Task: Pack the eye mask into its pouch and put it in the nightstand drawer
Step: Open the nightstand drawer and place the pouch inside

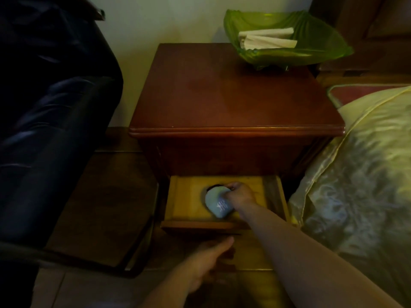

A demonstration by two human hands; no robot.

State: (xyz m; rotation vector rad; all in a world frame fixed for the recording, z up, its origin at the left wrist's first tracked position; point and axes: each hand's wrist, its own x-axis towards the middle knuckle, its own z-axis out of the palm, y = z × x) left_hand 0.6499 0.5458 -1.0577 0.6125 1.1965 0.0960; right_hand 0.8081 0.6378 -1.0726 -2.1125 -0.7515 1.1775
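Pale-blue pouch (218, 204), blurred, in right hand (239, 194).

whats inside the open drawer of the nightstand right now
Inside the open wooden drawer, the right hand holds a light blue fabric pouch. A dark patch shows behind it. The pouch's contents are hidden.

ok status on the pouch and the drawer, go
Right hand inside the open drawer, gripping the light blue pouch. Left hand open, below the drawer front. Nothing blocking.
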